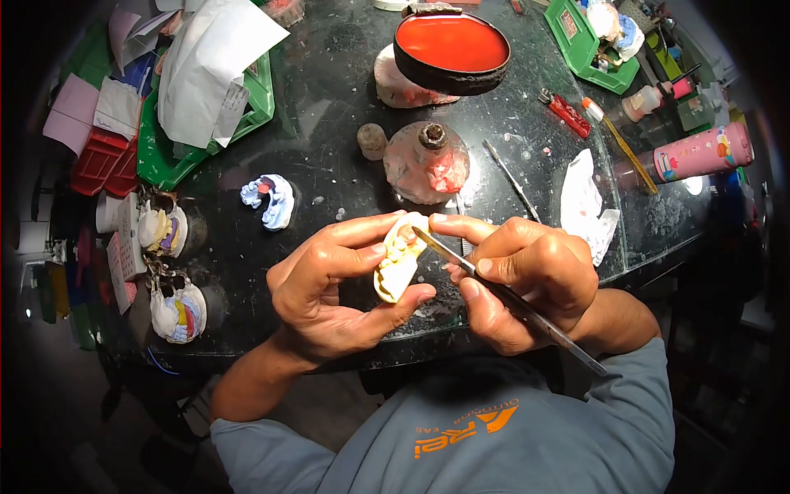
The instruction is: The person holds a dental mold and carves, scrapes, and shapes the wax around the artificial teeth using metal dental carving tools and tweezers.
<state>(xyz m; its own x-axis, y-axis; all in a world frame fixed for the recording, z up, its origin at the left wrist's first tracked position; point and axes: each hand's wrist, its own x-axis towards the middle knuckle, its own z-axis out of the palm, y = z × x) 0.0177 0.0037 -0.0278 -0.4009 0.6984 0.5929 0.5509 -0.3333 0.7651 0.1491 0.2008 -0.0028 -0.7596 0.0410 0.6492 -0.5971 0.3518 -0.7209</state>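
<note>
A pale yellow dental cast (397,276) is pinched between the thumb and fingers of my left hand (329,284), above the front part of the dark table. My right hand (527,280) grips a long metal tool (527,313) like a pen. The tool's thin tip touches the upper right part of the cast, and its handle points down to the right. One finger of my right hand reaches to the cast's top edge. Just beyond my hands stands a round glass burner or bottle (426,165) with a dark metal neck.
A dish of red wax (453,51) stands at the back. A blue-white cast (270,200) and mounted models (178,313) are on the left, near a green tray (164,165) of papers. To the right lie a red knife (566,114), crumpled tissue (586,206) and a pink can (704,152).
</note>
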